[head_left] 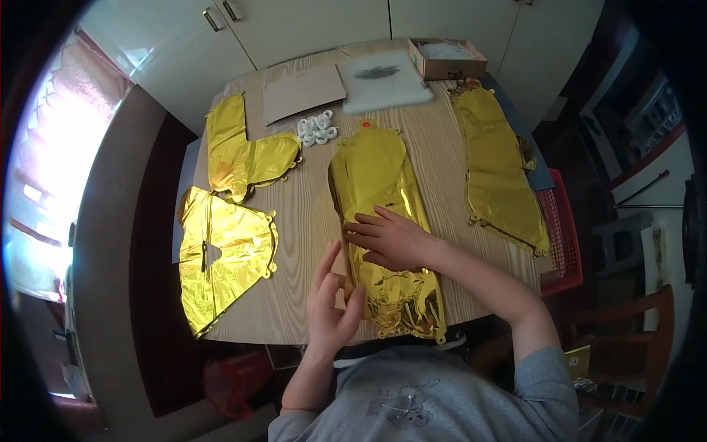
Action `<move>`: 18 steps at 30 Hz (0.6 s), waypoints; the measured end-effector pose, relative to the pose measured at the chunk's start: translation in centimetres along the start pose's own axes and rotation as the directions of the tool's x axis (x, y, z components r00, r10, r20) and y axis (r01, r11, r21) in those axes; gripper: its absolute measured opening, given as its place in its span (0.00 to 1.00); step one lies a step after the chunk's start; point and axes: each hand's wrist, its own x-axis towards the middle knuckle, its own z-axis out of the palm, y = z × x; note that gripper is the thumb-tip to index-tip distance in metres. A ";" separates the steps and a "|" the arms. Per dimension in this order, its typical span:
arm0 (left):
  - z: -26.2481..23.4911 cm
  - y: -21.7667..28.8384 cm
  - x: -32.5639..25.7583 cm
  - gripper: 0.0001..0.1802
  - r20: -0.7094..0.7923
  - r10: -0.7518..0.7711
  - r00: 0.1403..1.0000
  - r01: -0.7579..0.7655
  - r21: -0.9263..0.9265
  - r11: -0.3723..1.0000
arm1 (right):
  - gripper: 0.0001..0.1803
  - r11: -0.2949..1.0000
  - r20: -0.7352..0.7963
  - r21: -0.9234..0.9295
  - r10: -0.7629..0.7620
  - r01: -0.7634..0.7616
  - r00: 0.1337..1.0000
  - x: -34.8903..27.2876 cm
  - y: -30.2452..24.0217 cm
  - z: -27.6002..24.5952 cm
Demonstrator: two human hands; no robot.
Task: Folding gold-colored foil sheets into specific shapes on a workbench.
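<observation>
Four flat, uninflated gold foil balloons are seen laid out on a pale wood-grain tabletop (309,221); one long gold foil balloon (379,199) lies at the centre under the hands, one bent gold foil balloon (239,155) lies at the upper left, one triangular gold foil balloon with a small hole in it (221,258) lies at the lower left, and one long crumpled gold foil balloon (501,173) lies along the right side; one cluster of small white plastic rings (317,129), one brown cardboard sheet (303,92), one clear plastic bag (383,79) and one open cardboard box (446,59) are set at the far end. The central balloon is shiny, creased and mirror-like, most wrinkled at its near end, with a small red-tipped tab at its far end; its long axis runs away from the person, the tab end pointing to the far edge and the crumpled end reaching the near edge. The right hand (390,237) is laid flat on the middle of this balloon, fingers spread and pointing left, its grip released; the left hand (331,298) is held open and upright at the balloon's left edge near the tabletop's near edge, nothing grasped; whether it touches the foil cannot be told. A red plastic basket (563,239) is seen beside the tabletop's right edge.
</observation>
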 end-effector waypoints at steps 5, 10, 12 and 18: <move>0.5 0.3 0.0 0.08 0.059 0.001 0.998 0.003 -0.059 0.998 | 0.29 1.000 0.002 0.014 -0.015 0.015 1.000 0.1 0.1 -0.4; 2.0 0.8 -0.1 0.09 0.160 0.065 0.985 -0.057 -0.053 0.997 | 0.31 0.994 0.131 -0.112 0.023 -0.008 0.991 0.4 0.0 -1.2; 2.5 0.8 -0.1 0.09 0.177 0.075 0.981 -0.069 -0.040 0.997 | 0.32 0.978 0.188 -0.210 0.042 -0.001 0.981 0.5 0.0 -1.3; 1.3 -0.1 0.1 0.08 -0.010 0.004 1.000 -0.004 -0.015 1.000 | 0.32 0.999 0.046 0.034 0.004 -0.006 0.999 0.2 -0.3 -1.2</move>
